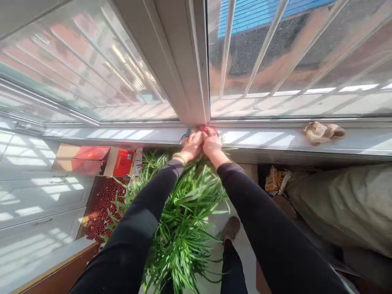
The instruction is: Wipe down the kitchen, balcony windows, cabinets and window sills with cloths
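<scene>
You face barred windows (pixel 300 57) and a pale post (pixel 180 61) beyond your fingers (pixel 211 139). Left of the fingers stand sunlit white cabinets (pixel 36 188); below, pale floor (pixel 246 245).

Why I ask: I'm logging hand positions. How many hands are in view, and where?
2. The left hand and right hand are side by side at the windowsill, below the window post; something reddish shows at the right hand. No other hand shows.

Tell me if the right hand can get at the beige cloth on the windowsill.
Probably yes: the beige cloth lies farther right along the windowsill, and nothing visible stands between it and the right hand.
</scene>
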The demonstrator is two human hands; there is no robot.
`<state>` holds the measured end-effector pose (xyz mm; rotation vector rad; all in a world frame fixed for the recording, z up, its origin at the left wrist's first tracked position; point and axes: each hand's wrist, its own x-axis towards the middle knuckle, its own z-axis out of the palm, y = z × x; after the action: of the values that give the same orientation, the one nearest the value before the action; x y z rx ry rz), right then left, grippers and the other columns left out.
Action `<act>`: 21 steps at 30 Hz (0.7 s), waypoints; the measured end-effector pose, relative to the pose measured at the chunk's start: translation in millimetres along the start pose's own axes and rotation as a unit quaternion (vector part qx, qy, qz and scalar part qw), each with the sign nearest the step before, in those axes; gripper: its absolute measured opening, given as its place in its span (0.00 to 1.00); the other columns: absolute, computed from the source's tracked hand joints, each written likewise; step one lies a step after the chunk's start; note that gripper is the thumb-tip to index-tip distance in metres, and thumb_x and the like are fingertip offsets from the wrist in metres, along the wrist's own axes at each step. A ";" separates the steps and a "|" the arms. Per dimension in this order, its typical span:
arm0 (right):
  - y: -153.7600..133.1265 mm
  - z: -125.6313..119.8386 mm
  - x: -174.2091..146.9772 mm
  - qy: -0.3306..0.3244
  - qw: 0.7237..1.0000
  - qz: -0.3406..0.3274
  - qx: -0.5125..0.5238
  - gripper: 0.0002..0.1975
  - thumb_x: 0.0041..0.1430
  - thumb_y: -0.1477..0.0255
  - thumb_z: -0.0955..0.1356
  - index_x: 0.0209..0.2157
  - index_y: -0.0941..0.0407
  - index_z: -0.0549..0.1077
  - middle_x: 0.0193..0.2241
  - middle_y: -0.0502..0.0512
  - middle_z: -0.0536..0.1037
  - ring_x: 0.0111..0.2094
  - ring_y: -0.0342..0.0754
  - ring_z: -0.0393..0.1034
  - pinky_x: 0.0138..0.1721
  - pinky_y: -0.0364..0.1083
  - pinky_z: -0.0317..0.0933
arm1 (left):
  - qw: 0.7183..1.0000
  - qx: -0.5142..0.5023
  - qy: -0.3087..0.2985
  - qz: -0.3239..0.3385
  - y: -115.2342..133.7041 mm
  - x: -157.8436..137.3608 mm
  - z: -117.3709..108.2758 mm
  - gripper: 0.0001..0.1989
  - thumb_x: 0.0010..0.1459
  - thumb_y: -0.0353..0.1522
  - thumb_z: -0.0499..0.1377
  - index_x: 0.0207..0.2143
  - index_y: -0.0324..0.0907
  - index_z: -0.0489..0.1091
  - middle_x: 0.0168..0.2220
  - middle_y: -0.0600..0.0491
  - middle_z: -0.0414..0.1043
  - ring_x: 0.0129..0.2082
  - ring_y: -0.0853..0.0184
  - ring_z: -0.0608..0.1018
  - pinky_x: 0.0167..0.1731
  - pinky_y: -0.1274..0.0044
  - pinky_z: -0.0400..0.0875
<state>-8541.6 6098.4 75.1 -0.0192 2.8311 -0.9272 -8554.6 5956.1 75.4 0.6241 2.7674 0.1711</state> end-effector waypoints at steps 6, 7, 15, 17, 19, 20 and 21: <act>134.4 -67.6 -40.8 -0.018 0.997 0.065 -0.049 0.33 0.68 0.78 0.63 0.73 0.56 0.63 0.78 0.64 0.53 0.77 0.60 0.47 0.74 0.61 0.49 | 0.997 -0.048 -0.045 0.043 146.3 46.6 23.6 0.32 0.67 0.38 0.59 0.72 0.58 0.63 0.80 0.51 0.47 0.79 0.45 0.46 0.75 0.46 0.45; 149.4 -74.8 -44.6 -0.024 0.995 0.081 -0.058 0.34 0.69 0.77 0.62 0.74 0.55 0.61 0.78 0.63 0.51 0.77 0.59 0.46 0.74 0.61 0.49 | 0.996 -0.052 -0.047 0.050 162.5 52.6 27.1 0.31 0.67 0.39 0.59 0.72 0.59 0.63 0.80 0.52 0.46 0.79 0.45 0.45 0.75 0.45 0.44; 185.5 -77.3 -50.2 -0.003 0.994 0.082 -0.067 0.34 0.67 0.73 0.60 0.74 0.50 0.62 0.78 0.58 0.54 0.78 0.57 0.46 0.73 0.63 0.53 | 0.994 -0.070 -0.065 0.052 188.5 65.4 39.4 0.27 0.69 0.40 0.58 0.70 0.59 0.67 0.80 0.55 0.44 0.80 0.46 0.44 0.76 0.45 0.40; 189.6 -77.6 -50.0 -0.002 0.995 0.068 -0.074 0.34 0.67 0.72 0.60 0.74 0.51 0.62 0.78 0.59 0.54 0.77 0.57 0.47 0.73 0.62 0.54 | 0.993 -0.092 -0.042 0.064 184.7 66.1 40.8 0.25 0.69 0.38 0.59 0.67 0.58 0.71 0.79 0.55 0.49 0.79 0.48 0.48 0.76 0.48 0.45; 195.8 -81.9 -48.4 -0.016 0.995 0.061 -0.080 0.34 0.67 0.69 0.61 0.74 0.54 0.62 0.78 0.62 0.53 0.77 0.60 0.47 0.73 0.63 0.55 | 0.990 -0.111 -0.014 0.082 181.5 68.1 41.8 0.23 0.68 0.33 0.58 0.63 0.54 0.76 0.77 0.54 0.56 0.79 0.51 0.52 0.77 0.53 0.49; 199.4 -85.1 -47.0 -0.028 0.995 0.059 -0.080 0.35 0.67 0.66 0.62 0.74 0.54 0.62 0.77 0.63 0.53 0.77 0.61 0.48 0.72 0.63 0.55 | 0.989 -0.121 -0.002 0.090 180.1 69.3 41.8 0.22 0.67 0.30 0.58 0.61 0.53 0.78 0.75 0.53 0.60 0.78 0.53 0.55 0.77 0.56 0.51; 203.0 -88.6 -45.3 -0.042 0.995 0.052 -0.077 0.34 0.67 0.64 0.62 0.73 0.54 0.63 0.77 0.63 0.54 0.77 0.62 0.48 0.72 0.63 0.56 | 0.986 -0.134 0.010 0.096 179.0 70.2 41.6 0.21 0.66 0.28 0.58 0.57 0.51 0.80 0.73 0.53 0.64 0.77 0.55 0.58 0.76 0.59 0.53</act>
<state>-8503.1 6317.1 32.7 0.0677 2.7879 -0.6703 -8530.4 6149.6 49.7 0.8160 2.6332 0.5843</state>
